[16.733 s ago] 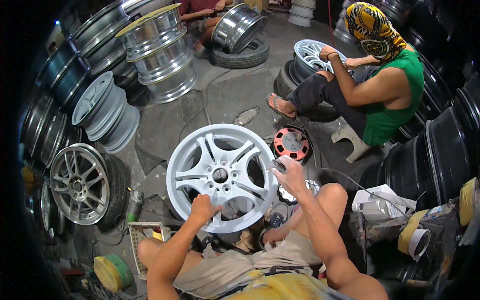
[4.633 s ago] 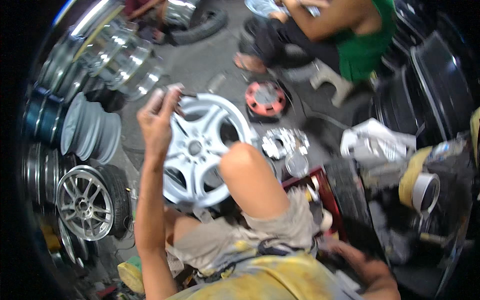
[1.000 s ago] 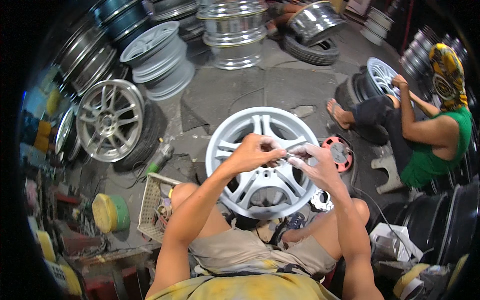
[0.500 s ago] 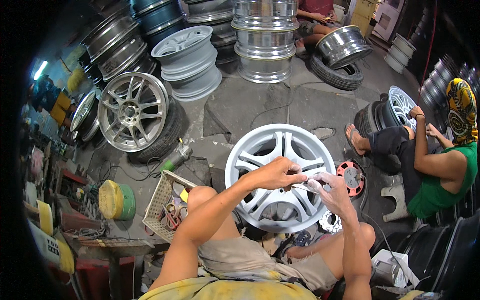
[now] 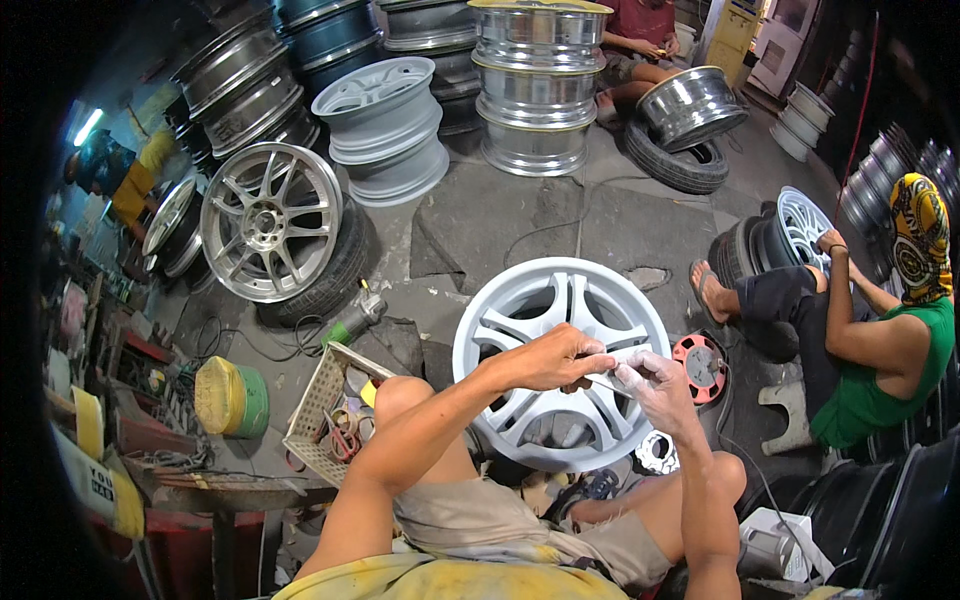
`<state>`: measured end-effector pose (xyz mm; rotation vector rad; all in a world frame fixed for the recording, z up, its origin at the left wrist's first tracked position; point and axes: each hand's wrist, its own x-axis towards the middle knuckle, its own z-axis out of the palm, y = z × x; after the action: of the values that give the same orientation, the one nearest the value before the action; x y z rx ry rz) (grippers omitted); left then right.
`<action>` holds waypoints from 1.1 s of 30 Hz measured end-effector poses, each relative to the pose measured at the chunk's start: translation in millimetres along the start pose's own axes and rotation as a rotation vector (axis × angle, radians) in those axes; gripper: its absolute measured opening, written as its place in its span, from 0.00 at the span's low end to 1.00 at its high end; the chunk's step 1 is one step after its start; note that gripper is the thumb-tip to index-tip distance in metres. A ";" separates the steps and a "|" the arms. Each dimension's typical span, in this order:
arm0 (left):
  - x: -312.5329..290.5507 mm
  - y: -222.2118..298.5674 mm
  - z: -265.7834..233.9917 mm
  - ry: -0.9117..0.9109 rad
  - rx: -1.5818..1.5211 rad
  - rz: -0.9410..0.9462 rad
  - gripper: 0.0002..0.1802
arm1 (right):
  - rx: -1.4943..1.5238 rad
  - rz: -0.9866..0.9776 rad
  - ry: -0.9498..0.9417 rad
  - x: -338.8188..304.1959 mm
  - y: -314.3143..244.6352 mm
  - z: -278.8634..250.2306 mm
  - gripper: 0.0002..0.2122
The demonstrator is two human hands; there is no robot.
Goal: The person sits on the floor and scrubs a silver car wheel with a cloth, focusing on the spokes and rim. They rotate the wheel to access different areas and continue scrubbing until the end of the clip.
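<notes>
A light grey alloy wheel rim (image 5: 468,350) lies face up in front of my knees. Above its spokes my left hand (image 5: 566,358) and my right hand (image 5: 656,388) meet, thumbs and fingers pinched close together. A thin pale piece seems to run between the fingertips, but it blends with the wheel behind it, so its kind is unclear. Whitish dust coats my right fingers. Both hands look raised off the rim rather than pressed on it.
A beige plastic basket (image 5: 307,432) with scissors stands left, near a green grinder (image 5: 350,322) and a yellow-green tape roll (image 5: 232,397). A red cord reel (image 5: 699,368) is right of the rim. A person in green (image 5: 880,370) handles another wheel. Stacked rims (image 5: 535,95) stand behind.
The whole view has shifted slightly, with the surroundings sitting lower. My hands stay together over the rim; my right fingers have curled in closer to the left fingertips.
</notes>
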<state>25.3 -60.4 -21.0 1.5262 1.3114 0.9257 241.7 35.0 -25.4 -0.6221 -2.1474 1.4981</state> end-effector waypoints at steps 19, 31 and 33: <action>1.2 5.4 -4.6 0.107 -0.070 0.005 0.17 | 0.008 -0.043 0.148 1.0 -4.5 8.5 0.08; 3.0 1.7 -6.9 0.068 -0.317 -0.043 0.15 | 0.171 0.094 0.116 8.0 -2.9 7.9 0.11; 5.8 -1.4 -5.5 0.056 -0.272 -0.024 0.16 | 0.157 0.068 0.114 8.5 1.5 4.8 0.11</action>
<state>20.7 -53.8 -20.6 1.2804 1.1863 1.0899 232.3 36.9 -27.3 -0.7136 -1.9198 1.6080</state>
